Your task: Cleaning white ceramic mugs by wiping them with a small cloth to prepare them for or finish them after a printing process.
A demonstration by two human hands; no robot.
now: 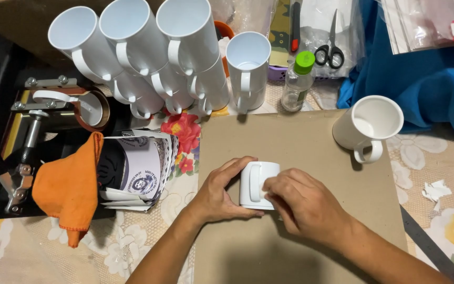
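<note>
Risk: small white ceramic mug, mid brown cardboard sheet, gripped by left hand w/ right hand pinching its side; could slip & roll.

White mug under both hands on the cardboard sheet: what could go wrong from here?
1. The white ceramic mug lies on its side on the brown cardboard sheet, steadied only by the left hand and right hand; it might roll if either lets go.
2. The upright white mug stands near the sheet's right edge; a right-arm sweep could tip it.
3. The stacked white mugs lean at the back; a knock may topple them.
</note>
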